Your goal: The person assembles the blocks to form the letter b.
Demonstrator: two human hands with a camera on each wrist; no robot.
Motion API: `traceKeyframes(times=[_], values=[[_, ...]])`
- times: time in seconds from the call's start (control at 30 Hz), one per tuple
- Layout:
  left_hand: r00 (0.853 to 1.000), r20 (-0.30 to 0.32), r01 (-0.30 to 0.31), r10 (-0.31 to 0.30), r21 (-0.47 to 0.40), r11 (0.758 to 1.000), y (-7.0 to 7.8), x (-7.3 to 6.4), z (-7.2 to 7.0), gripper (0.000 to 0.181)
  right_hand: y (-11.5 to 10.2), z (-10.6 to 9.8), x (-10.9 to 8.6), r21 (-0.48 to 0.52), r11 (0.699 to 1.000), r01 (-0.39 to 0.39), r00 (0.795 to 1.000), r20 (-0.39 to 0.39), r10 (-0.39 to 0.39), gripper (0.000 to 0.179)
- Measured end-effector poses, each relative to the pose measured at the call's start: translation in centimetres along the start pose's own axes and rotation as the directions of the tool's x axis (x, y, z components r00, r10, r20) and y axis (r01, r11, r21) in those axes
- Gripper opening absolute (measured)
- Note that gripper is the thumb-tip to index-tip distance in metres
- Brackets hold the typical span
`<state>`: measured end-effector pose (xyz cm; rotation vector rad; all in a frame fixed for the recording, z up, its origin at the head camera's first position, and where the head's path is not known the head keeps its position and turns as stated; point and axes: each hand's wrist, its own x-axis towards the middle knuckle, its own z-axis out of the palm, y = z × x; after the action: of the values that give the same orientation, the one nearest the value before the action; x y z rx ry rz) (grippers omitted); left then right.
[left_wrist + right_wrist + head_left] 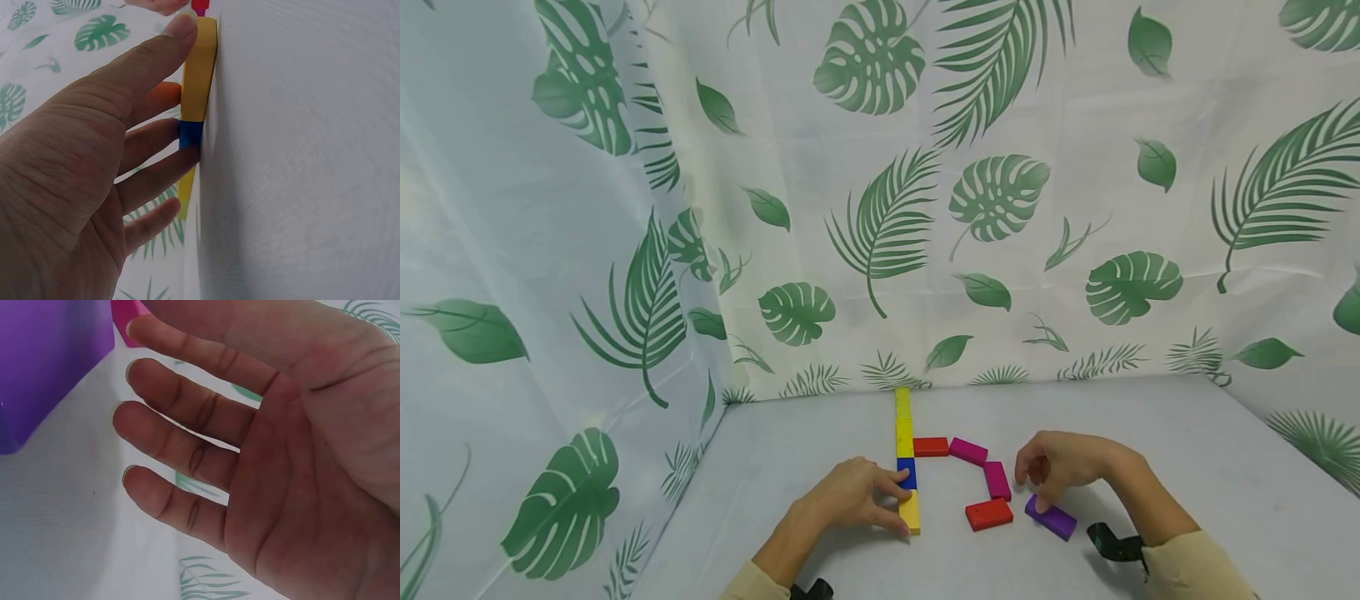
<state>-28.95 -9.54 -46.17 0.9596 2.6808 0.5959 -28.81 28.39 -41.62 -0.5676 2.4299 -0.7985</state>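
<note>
My left hand (850, 496) rests beside a straight row of blocks, fingers nearly straight. Its fingers touch the blue block (910, 479), and the thumb lies at the near end of the orange-yellow block (200, 69). Two yellow blocks (905, 438) continue the row away from me. To the right, my right hand (1067, 460) hovers with relaxed, slightly bent fingers. Its thumb overlaps the far left end of a purple block (1056, 522), which lies slantwise. In the right wrist view the fingers (156, 434) are spread with nothing between them, beside the purple block (50, 362).
A red block (931, 447) meets the row's right side. Two magenta blocks (968, 452) curve on from it toward me, and another red block (989, 514) lies below them. A leaf-patterned curtain (1037, 333) stands behind the white tabletop (820, 425).
</note>
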Motion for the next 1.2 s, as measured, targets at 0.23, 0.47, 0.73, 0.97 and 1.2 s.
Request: traceKeyframes(times=[0.23,0.47,0.73,0.97,1.2], values=[[1.0,0.0,0.0,0.0,-0.007,1.0,-0.1,0.0,0.0,0.054,-0.1,0.5,0.2,-0.02,0.998,-0.062,0.998,0.024,0.063,0.028],[1.0,-0.002,0.003,-0.003,-0.005,1.0,0.0,0.0,0.0,0.055,-0.6,1.0,0.6,-0.05,0.994,-0.094,0.995,0.042,0.096,0.036],[1.0,-0.001,0.007,-0.007,-0.002,1.0,0.0,-0.1,0.1,0.055,-0.9,1.1,0.8,-0.079,0.99,-0.118,0.993,0.018,0.12,0.04],[1.0,0.003,0.004,-0.004,-0.008,1.0,-0.1,0.0,0.1,0.055,-0.8,1.1,0.6,-0.114,0.982,-0.149,0.989,-0.02,0.148,0.041],[1.0,0.007,0.0,0.0,-0.008,1.0,-0.1,0.1,0.0,0.056,-0.9,1.0,0.6,-0.105,0.98,-0.166,0.986,-0.028,0.164,0.038]])
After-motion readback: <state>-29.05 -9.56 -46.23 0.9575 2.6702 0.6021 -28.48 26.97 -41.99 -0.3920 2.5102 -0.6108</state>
